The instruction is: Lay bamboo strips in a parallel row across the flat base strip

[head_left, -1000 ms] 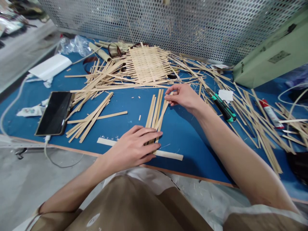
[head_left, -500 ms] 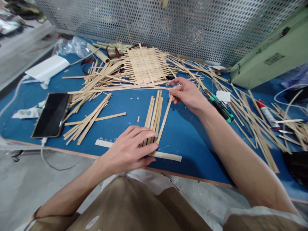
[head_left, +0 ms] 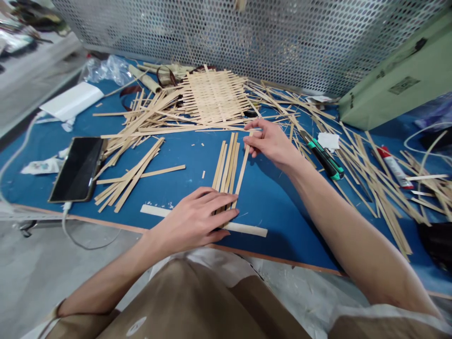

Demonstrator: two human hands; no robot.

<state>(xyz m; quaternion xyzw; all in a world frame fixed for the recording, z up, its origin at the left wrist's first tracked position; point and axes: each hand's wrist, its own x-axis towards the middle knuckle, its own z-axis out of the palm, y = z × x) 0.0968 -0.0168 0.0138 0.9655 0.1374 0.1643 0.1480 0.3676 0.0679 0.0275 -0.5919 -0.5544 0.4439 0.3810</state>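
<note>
on blue mat (head_left: 268, 221), left fingers (head_left: 215, 203) spread over bamboo strips (head_left: 226, 165), right fingers (head_left: 256, 125) curled beside one tip

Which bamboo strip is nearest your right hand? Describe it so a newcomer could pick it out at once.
On the blue-topped workbench, find the row of bamboo strips running under your left hand. The one meant is the rightmost strip, its upper end by your right hand. It slants across at a sharper angle than its neighbours, with a wedge of blue showing between them near the top.

A craft workshop — blue-topped workbench (head_left: 278, 230), perforated metal screen (head_left: 282, 42), scattered bamboo strips (head_left: 141, 117), woven bamboo mat (head_left: 213, 96), utility knife (head_left: 325, 160)
</note>
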